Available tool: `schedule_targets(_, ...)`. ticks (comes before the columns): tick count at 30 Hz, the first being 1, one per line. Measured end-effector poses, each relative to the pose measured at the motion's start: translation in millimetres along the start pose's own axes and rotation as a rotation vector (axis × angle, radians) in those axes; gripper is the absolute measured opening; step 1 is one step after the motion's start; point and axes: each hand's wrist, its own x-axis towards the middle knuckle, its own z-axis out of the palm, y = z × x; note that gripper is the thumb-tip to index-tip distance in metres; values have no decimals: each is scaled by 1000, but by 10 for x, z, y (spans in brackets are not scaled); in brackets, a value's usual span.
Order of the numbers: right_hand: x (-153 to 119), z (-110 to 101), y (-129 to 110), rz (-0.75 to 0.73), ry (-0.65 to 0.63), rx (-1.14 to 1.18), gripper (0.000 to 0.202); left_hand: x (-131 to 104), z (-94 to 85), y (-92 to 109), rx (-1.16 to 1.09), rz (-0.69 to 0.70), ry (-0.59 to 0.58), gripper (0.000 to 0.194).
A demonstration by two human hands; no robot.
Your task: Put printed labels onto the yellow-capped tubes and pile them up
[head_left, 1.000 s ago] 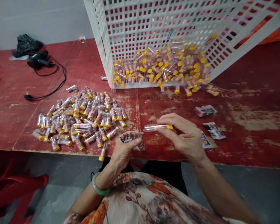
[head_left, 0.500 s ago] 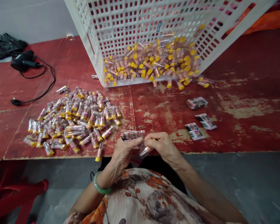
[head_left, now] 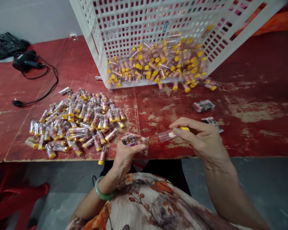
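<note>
In the head view, my left hand [head_left: 124, 156] is closed on a small stack of printed plastic wrappers [head_left: 129, 140], with the thumb across the front. One wrapper [head_left: 145, 150] sticks out at the thumb tip. My right hand [head_left: 201, 139], apart from it on the right, pinches a clear tube [head_left: 165, 136] with a yellow cap, held lying sideways above the table. Something whitish shows inside the tube near the fingers. To the left of my left hand spreads a heap of wrapped, yellow-capped tubes [head_left: 79, 121].
A white plastic crate [head_left: 98, 60] lies tipped on the red table [head_left: 158, 105], many yellow-capped tubes [head_left: 156, 64] inside. Wrapper bundles [head_left: 203, 105] lie on the right. A black corded device [head_left: 26, 60] and a black bag [head_left: 9, 44] sit far left. A red stool [head_left: 21, 195] stands below.
My right hand has moved right, away from my left hand, with the capped tube. It now covers one of the wrapper bundles. My left hand has barely moved; a wrapper now shows beyond its thumb.
</note>
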Motion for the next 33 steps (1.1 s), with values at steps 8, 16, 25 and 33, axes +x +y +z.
schedule_targets(8,136,221,-131,-343,-132,-81,12,-30,1,6,16,-31,-35,34)
schedule_targets(16,116,180,-106,-258,-160,-113,12,-17,-32,20,42,-88,-25,37)
schedule_targets(25,168,161,-111,-164,-235,-48,11,-31,-43,34,49,-127,-49,38)
schedule_targets(33,311,135,-60,-56,-399,-43,14,-64,-24,59,53,-191,-73,40)
